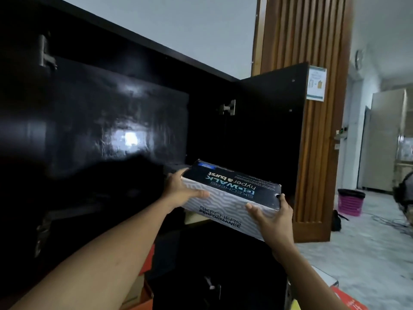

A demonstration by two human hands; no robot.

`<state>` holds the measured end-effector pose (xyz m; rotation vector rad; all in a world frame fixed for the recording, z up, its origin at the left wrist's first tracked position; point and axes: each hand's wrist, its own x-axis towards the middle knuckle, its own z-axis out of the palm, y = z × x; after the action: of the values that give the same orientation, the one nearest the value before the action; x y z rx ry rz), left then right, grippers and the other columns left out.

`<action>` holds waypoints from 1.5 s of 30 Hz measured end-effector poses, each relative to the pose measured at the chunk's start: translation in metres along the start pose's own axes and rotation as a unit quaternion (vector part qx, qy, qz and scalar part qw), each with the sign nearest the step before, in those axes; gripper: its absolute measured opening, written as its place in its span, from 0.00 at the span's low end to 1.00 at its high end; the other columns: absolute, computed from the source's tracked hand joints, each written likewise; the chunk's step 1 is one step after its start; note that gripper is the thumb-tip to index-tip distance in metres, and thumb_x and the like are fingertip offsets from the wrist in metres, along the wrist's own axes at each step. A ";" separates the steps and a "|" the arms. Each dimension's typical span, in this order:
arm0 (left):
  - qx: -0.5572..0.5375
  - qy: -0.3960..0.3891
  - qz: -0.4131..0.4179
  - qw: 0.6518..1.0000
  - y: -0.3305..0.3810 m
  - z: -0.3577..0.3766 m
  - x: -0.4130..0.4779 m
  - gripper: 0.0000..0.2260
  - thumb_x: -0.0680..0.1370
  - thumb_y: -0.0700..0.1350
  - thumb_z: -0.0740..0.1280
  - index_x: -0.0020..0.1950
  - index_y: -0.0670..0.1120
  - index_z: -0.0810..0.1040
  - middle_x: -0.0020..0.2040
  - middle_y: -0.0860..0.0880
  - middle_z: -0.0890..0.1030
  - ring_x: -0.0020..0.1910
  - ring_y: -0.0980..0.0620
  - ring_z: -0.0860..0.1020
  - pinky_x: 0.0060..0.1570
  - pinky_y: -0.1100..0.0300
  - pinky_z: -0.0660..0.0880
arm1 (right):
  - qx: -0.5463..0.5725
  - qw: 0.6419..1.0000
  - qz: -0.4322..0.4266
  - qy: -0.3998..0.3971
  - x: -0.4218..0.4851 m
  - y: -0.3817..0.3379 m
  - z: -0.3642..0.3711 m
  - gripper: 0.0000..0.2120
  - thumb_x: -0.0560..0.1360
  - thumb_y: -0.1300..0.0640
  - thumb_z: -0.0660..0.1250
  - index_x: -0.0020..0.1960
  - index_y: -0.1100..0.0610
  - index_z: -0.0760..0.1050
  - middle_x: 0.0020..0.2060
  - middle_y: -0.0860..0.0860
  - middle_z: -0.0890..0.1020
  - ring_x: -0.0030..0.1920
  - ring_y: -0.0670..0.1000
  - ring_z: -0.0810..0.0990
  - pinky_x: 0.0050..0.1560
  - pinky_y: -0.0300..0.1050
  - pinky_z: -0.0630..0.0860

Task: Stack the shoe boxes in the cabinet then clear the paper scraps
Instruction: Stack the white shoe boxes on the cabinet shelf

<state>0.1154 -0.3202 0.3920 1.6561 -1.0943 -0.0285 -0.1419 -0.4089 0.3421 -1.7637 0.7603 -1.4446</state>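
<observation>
**Shoe box held up at the cabinet mouth**

Nearest the lens, the left forearm (100,253) runs up from the lower left of the frame. Behind it the black cabinet (89,121) fills the left half, with its door (268,135) open at centre right. The shoe box (230,193) is in the air at centre frame, lid up and tilted, just before the dark opening and not yet on a shelf. The left hand (181,191) grips its left end, thumb along the patterned side. The right hand (272,218) clasps the near right corner, a fingertip over the lid edge. To my eye it wants levelling first, then sliding in square, clear of the door. More boxes (138,296) sit at lower left.
</observation>
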 end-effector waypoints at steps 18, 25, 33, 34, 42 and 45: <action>-0.074 -0.046 -0.012 0.996 -0.021 0.053 0.122 0.45 0.68 0.70 0.71 0.78 0.48 0.65 0.74 0.50 0.70 0.72 0.48 0.70 0.67 0.57 0.67 | -0.040 0.996 -0.047 0.058 0.119 0.000 0.131 0.22 0.83 0.49 0.59 0.73 0.57 0.68 0.69 0.51 0.68 0.59 0.46 0.73 0.54 0.35 0.69; 0.025 0.006 0.017 1.000 -0.042 0.065 0.144 0.50 0.65 0.65 0.77 0.79 0.44 0.61 0.74 0.46 0.69 0.72 0.47 0.69 0.63 0.59 0.68 | -0.046 0.998 -0.031 -0.020 0.162 0.025 0.165 0.17 0.83 0.58 0.57 0.70 0.60 0.72 0.66 0.54 0.72 0.64 0.53 0.75 0.66 0.52 0.73; 0.068 0.051 0.004 0.996 -0.066 0.071 0.183 0.40 0.73 0.62 0.73 0.78 0.46 0.63 0.72 0.45 0.72 0.69 0.44 0.73 0.61 0.56 0.71 | -0.089 0.988 -0.056 -0.112 0.196 0.049 0.205 0.21 0.82 0.58 0.57 0.75 0.58 0.65 0.69 0.51 0.66 0.60 0.50 0.76 0.65 0.53 0.75; 0.078 0.054 0.000 0.996 -0.066 0.071 0.185 0.38 0.74 0.61 0.72 0.78 0.45 0.65 0.71 0.45 0.73 0.67 0.44 0.74 0.58 0.57 0.71 | -0.090 0.987 -0.057 -0.117 0.198 0.052 0.210 0.21 0.82 0.58 0.57 0.74 0.58 0.65 0.68 0.51 0.66 0.63 0.52 0.74 0.67 0.54 0.73; 0.071 0.066 -0.012 0.995 -0.078 0.076 0.205 0.22 0.72 0.57 0.74 0.60 0.46 0.78 0.56 0.48 0.82 0.58 0.44 0.80 0.62 0.51 0.74 | -0.112 0.986 -0.074 -0.101 0.211 0.068 0.234 0.18 0.85 0.49 0.51 0.68 0.54 0.71 0.68 0.48 0.69 0.67 0.51 0.63 0.65 0.43 0.54; 0.056 0.050 -0.022 0.997 -0.077 0.072 0.209 0.24 0.73 0.54 0.75 0.64 0.44 0.77 0.61 0.48 0.81 0.60 0.46 0.79 0.59 0.57 0.74 | -0.110 0.989 -0.052 -0.088 0.214 0.069 0.240 0.18 0.84 0.45 0.51 0.70 0.48 0.69 0.72 0.44 0.67 0.69 0.52 0.60 0.64 0.52 0.56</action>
<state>0.2468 -0.5135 0.4051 1.7626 -0.9993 0.0888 0.1358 -0.5817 0.3767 -2.0955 0.7668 -1.2899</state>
